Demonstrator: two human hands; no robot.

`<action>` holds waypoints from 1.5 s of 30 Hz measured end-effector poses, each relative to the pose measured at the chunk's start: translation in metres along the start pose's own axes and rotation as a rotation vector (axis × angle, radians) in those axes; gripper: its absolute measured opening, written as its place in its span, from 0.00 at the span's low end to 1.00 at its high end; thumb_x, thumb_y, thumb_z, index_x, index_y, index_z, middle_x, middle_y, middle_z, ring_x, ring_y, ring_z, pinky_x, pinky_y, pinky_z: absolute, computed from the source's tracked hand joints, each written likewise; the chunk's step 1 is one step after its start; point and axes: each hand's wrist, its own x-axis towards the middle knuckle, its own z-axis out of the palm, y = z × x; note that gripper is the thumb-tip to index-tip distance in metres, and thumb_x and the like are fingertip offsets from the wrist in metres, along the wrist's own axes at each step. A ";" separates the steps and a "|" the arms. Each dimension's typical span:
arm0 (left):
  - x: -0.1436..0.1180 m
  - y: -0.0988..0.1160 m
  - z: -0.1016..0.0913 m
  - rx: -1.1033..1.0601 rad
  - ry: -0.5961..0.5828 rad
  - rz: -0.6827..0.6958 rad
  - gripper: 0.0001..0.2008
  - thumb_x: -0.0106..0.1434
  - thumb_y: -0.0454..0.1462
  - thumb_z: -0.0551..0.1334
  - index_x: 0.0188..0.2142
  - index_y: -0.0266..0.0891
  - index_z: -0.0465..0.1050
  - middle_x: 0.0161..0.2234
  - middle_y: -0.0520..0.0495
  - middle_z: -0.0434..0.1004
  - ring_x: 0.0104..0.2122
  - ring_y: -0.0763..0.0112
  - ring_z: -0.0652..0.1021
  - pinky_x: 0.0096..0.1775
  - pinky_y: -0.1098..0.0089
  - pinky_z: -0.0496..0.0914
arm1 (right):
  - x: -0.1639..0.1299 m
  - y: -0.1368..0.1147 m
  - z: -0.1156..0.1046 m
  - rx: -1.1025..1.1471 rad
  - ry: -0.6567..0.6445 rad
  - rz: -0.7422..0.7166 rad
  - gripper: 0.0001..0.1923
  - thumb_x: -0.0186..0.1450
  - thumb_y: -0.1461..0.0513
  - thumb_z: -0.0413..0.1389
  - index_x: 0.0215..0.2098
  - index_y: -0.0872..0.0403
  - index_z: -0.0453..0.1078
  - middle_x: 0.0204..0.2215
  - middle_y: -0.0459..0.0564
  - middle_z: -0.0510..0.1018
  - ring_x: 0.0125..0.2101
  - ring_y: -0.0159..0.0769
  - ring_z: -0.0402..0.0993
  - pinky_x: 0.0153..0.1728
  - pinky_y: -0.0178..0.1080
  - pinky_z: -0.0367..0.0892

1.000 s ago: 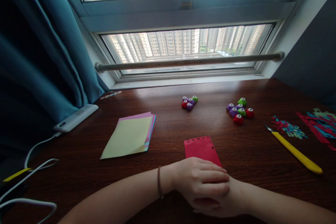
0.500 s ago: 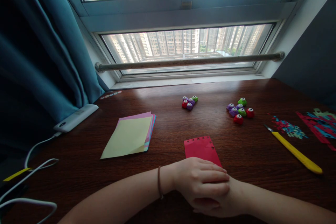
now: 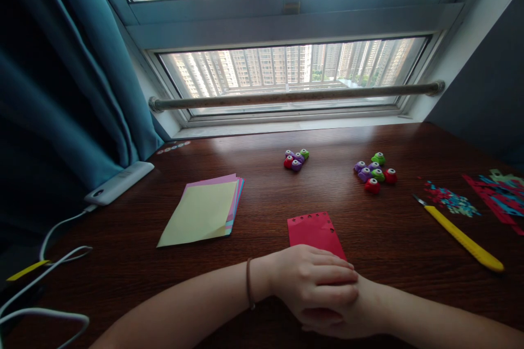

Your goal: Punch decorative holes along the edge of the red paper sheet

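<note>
Red paper (image 3: 313,232) is lying flat on the desk (image 3: 385,240) just ahead of the hands, its near edge tucked under them and a row of punched holes along its far edge. I am seeing nothing changing over the last second: paper, hands and everything round them are sitting exactly where they were, so I am reading this as a pause. Left hand (image 3: 315,281) is resting palm down over the right hand (image 3: 352,322), fingers (image 3: 335,275) stretched out loosely and gripping nothing, only touching the paper's near edge. Right-hand fingers are hiding underneath, so I cannot tell how they are lying. Punches (image 3: 374,172) and the yellow knife (image 3: 462,237) are sitting well apart, untouched.
</note>
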 end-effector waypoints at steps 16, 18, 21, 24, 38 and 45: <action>0.003 0.000 -0.002 0.004 0.028 0.012 0.19 0.61 0.42 0.53 0.41 0.27 0.70 0.44 0.37 0.72 0.47 0.62 0.71 0.53 0.69 0.64 | -0.009 0.000 -0.008 -0.124 -0.120 0.151 0.24 0.68 0.54 0.39 0.31 0.55 0.74 0.10 0.43 0.70 0.16 0.31 0.73 0.17 0.29 0.67; 0.003 0.000 -0.002 0.004 0.035 0.009 0.19 0.61 0.43 0.52 0.41 0.27 0.70 0.44 0.37 0.72 0.46 0.62 0.71 0.53 0.69 0.64 | -0.008 0.002 -0.009 -0.093 -0.180 0.128 0.20 0.66 0.54 0.43 0.30 0.52 0.74 0.11 0.43 0.71 0.16 0.31 0.73 0.17 0.28 0.66; 0.003 0.000 -0.001 0.003 0.047 0.003 0.19 0.61 0.42 0.53 0.41 0.27 0.70 0.43 0.37 0.72 0.46 0.62 0.72 0.52 0.69 0.65 | -0.006 0.004 -0.010 -0.056 -0.252 0.095 0.17 0.65 0.54 0.46 0.30 0.50 0.74 0.13 0.44 0.73 0.17 0.32 0.74 0.17 0.28 0.66; 0.003 0.000 -0.001 -0.001 0.042 -0.001 0.19 0.61 0.43 0.53 0.41 0.27 0.70 0.43 0.37 0.72 0.46 0.62 0.72 0.52 0.69 0.65 | -0.003 0.004 -0.013 -0.039 -0.281 0.079 0.18 0.66 0.54 0.44 0.34 0.52 0.74 0.15 0.45 0.74 0.18 0.33 0.74 0.17 0.28 0.67; 0.000 0.000 0.000 0.008 -0.001 -0.003 0.20 0.61 0.44 0.54 0.43 0.27 0.68 0.46 0.38 0.70 0.48 0.62 0.70 0.54 0.69 0.63 | 0.012 -0.010 -0.012 -0.079 -0.169 0.010 0.18 0.66 0.58 0.45 0.44 0.59 0.71 0.29 0.52 0.79 0.31 0.37 0.77 0.30 0.34 0.70; -0.002 0.000 0.002 0.004 0.000 -0.001 0.22 0.62 0.45 0.51 0.44 0.27 0.67 0.47 0.37 0.69 0.49 0.61 0.70 0.54 0.68 0.62 | 0.016 -0.012 -0.012 -0.075 -0.187 0.007 0.18 0.66 0.59 0.44 0.45 0.58 0.70 0.29 0.52 0.79 0.33 0.37 0.77 0.32 0.34 0.71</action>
